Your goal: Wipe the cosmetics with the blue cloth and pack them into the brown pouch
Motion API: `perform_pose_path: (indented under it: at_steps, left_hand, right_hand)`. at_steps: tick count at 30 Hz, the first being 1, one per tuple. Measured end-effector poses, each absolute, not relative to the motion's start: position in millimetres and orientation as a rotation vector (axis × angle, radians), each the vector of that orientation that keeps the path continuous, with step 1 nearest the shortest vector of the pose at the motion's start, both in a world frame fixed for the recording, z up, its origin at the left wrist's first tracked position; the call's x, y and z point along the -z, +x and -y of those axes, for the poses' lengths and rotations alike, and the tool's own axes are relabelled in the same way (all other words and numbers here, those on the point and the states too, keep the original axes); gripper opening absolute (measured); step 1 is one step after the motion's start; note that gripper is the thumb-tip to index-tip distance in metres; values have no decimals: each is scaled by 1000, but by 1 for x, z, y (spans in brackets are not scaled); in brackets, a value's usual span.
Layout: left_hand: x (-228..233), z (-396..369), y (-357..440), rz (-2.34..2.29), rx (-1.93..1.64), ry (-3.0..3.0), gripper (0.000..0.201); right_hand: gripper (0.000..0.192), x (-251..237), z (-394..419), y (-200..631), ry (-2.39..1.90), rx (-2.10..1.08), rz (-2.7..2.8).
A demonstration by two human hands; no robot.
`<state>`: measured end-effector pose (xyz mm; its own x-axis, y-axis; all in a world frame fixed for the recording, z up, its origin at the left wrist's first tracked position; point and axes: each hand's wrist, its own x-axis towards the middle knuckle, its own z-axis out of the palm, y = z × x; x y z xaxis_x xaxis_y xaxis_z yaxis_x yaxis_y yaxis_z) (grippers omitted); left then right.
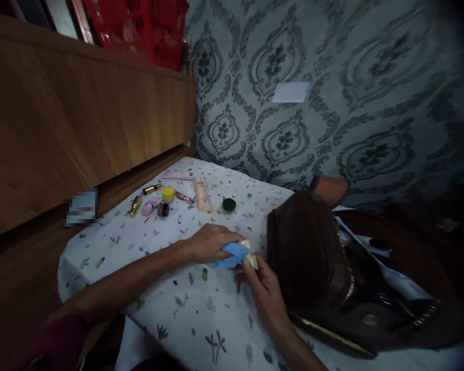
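Note:
My left hand is closed around a blue cloth, pressing it against a small cream-coloured flat item. That item sits between the fingers of my right hand, pinched at its lower end; its exact kind is unclear. Both hands are above the patterned white tablecloth. Beyond them lie a dark round jar, a peach tube, a yellow-lidded jar, a gold lipstick and several other cosmetics. To the right of my right hand stands an open brown leather bag.
A wooden cabinet with a red basket on top borders the table at the left. Patterned wallpaper rises behind, with a white card on it. A blurred-out phone-like object lies by the cabinet base.

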<state>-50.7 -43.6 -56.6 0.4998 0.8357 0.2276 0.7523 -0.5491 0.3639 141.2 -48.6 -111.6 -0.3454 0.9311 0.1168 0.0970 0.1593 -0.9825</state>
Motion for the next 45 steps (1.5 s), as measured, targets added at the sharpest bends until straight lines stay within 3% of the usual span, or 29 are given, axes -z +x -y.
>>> perform_pose_path:
  at_steps: [10,17,25,31,33,38,45]
  left_hand:
    - [84,33,-66,-1239,-1149,2013,35]
    - [97,27,-82,-1303,-1295,1773,27]
    - [96,32,-73,-1099,-1065,1531,67]
    - [94,31,-81,-872,-1009,1621,79]
    - [92,33,-80,-920,-980,1669,73]
    - [88,39,-73,-1163,-974,1772,36]
    - [86,40,-68,-1121,-1032,1646,30]
  right_hand:
    - [58,104,50,144,-1183,-1245,1705]
    - [56,117,52,150,-1321,-1389,1501]
    - [58,108,63,133,-1181,-1523,1150]
    - [46,105,67,127,-1027,-1571,998]
    - [45,106,67,127,-1007,-1567,979]
    - [46,108,66,130,-1028,-1529,1068]
    - [56,113,63,141,-1055,-1580,1322]
